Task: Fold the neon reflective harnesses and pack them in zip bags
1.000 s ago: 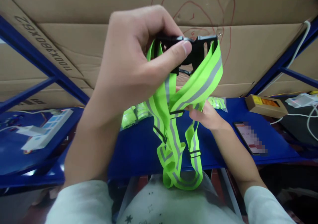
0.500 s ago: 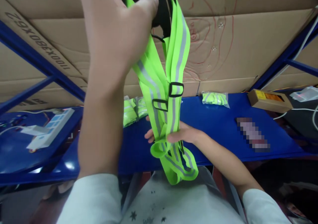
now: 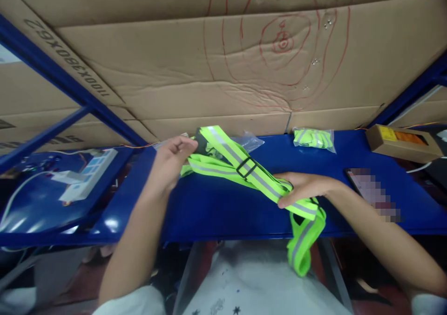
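A neon-green reflective strap harness (image 3: 230, 154) with a grey stripe stretches between my two hands above the blue table. My left hand (image 3: 171, 159) pinches its black end piece, thumb on top. Farther along, my right hand (image 3: 303, 184) is closed around the gathered straps, and a loose loop dangles below it past the table edge. A black slide buckle (image 3: 246, 167) shows on the strap between the hands. Behind the harness, clear plastic wrapping (image 3: 253, 141) lies at the back of the table, partly hidden.
On the blue table (image 3: 216, 217), a bagged green strap bundle (image 3: 313, 139) lies at the back right, beside a brown carton (image 3: 401, 142). A blurred-out flat item (image 3: 373, 194) is near my right forearm. A power strip (image 3: 91, 175) sits at left. Cardboard (image 3: 167, 68) walls the back.
My left hand has come down from high up to table level, bringing the black end with it. My right hand has shifted right, so the harness now slants nearly sideways instead of hanging.
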`<state>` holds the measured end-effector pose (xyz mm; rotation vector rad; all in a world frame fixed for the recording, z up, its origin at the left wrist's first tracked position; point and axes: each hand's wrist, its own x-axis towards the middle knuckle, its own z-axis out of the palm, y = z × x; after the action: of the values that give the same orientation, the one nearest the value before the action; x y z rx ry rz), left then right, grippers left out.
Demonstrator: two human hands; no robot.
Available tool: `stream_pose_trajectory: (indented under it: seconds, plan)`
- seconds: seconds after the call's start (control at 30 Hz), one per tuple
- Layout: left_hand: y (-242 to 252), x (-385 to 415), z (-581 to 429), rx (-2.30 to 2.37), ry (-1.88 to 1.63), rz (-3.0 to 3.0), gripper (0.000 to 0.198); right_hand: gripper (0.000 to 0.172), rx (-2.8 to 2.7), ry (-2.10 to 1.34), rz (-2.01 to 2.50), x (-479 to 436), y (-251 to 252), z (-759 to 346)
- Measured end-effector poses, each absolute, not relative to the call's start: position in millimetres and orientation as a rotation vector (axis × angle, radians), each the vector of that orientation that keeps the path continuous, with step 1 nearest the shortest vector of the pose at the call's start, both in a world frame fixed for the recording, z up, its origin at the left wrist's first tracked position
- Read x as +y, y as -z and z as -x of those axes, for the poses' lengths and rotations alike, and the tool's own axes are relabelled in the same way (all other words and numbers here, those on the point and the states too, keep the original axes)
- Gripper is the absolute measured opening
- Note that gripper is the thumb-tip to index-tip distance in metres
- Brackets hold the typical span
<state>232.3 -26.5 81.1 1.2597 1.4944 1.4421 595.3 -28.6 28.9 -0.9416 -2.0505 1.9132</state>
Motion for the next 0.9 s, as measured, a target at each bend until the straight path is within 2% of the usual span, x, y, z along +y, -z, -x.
stream_pose_trajectory:
  seconds: [0.1, 0.27, 0.37, 0.43, 0.53, 0.67, 0.73, 0.9]
  plan:
    - [-44.9, -41.1, -237.8, 1.527, -1.459, -1.345, 0.039, 0.057, -2.308, -1.588, 0.944, -3.0, -30.5, -610.6]
    - [5.9, -59.6, -245.5, 1.534, -1.376, -1.371, 0.036, 0.06, -2.584, -1.409, 1.068, 32.7, -17.2, -619.6]
    - [27.7, -70.3, -241.4, 1.591, -1.335, -1.351, 0.035, 0.079, -2.52, -1.163, 1.046, 30.7, -15.3, -602.2]
    - [34.1, -78.2, -237.2, 1.626, -1.303, -1.337, 0.034, 0.091, -2.47, -0.974, 1.019, 18.5, -17.7, -573.5]
    - [32.1, -90.7, -233.7, 1.673, -1.272, -1.333, 0.033, 0.088, -2.366, -0.825, 0.898, -5.9, -15.9, -513.0]
    - [25.3, -101.8, -237.0, 1.771, -1.273, -1.36, 0.03, 0.102, -2.415, -0.729, 0.781, -27.8, 8.5, -443.7]
    - [27.2, -103.0, -239.2, 1.823, -1.309, -1.387, 0.028, 0.095, -2.4, -0.766, 0.814, -31.1, 25.4, -426.9]
    - [44.9, -100.2, -242.3, 1.98, -1.376, -1.538, 0.025, 0.057, -2.117, -1.032, 0.93, -25.6, 52.3, -425.2]
